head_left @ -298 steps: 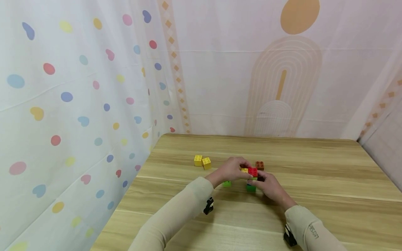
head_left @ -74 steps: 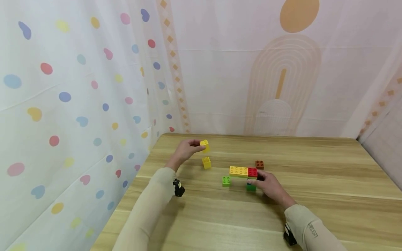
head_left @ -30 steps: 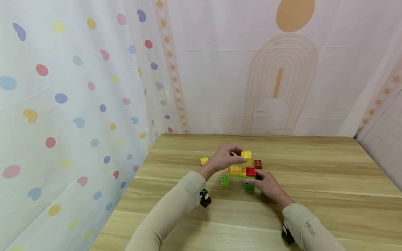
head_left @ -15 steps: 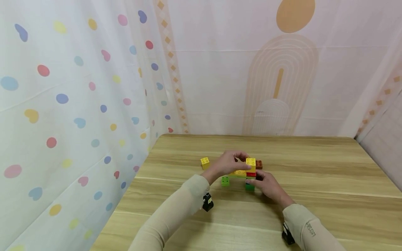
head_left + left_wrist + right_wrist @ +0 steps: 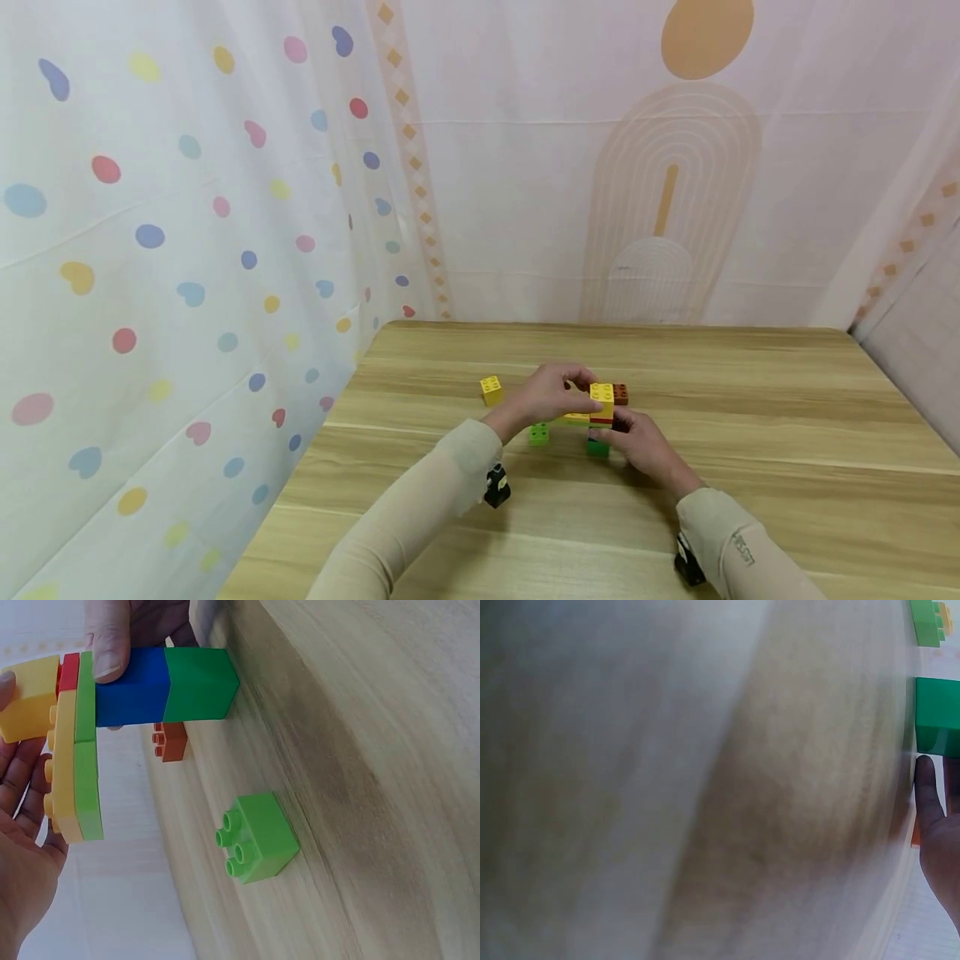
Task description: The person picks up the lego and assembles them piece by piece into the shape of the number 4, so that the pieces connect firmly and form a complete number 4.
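Observation:
A yellow brick is pinched between the thumb and fingers of my left hand. It sits on the red plate at the top of a small build; I cannot tell whether it is pressed fully down. Beside the red piece runs a long yellow plate, with light green beneath both. Under that come a blue brick and a dark green brick at the base. My right hand grips the build from the right, its thumb against the blue brick.
Another yellow brick stands behind my left wrist. A light green brick lies left of the build, and a brown brick just behind it. Around them spreads the wooden table, with a curtain behind.
My left hand took one of the two yellow bricks, carried it right and lowered it onto the red plate. Earlier it was at the long yellow plate. My right hand has kept its grip.

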A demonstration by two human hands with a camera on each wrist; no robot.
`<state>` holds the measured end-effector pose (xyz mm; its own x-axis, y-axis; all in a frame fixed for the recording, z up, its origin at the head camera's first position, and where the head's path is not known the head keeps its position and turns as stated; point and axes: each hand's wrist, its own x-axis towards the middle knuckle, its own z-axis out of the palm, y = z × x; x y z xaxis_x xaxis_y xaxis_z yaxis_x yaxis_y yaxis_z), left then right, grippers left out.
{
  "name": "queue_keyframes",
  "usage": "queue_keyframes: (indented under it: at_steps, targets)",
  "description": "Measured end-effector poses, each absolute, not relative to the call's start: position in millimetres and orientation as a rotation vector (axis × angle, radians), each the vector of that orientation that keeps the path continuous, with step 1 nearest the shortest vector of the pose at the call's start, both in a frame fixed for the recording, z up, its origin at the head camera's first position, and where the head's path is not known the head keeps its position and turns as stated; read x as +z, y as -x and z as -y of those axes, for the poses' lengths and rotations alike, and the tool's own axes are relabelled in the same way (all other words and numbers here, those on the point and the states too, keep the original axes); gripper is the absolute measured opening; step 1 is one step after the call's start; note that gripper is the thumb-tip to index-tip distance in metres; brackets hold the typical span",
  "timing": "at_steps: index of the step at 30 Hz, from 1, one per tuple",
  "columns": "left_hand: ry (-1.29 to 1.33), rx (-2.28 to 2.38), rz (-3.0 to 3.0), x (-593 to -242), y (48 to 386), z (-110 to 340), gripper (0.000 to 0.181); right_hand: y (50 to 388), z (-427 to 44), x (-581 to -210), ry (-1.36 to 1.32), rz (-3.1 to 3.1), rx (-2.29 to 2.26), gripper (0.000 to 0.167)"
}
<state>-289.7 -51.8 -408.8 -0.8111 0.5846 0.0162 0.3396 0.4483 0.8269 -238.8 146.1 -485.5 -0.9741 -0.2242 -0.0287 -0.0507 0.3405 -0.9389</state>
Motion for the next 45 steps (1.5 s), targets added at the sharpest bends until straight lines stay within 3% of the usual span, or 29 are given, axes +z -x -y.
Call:
queue_keyframes:
  at_steps: [26,45]
  targets:
    - [-0.961,1.128,-2.615,-410.8,286.5,46.0,0.041,233.3,-147.0,-479.7,0.244,-2.468,-1.678,0.054]
    - [-0.917,1.101,-2.645,-411.7,284.9,49.9,0.047,234.3,-146.4,-476.8,0.335,-2.501,-1.618,0.054]
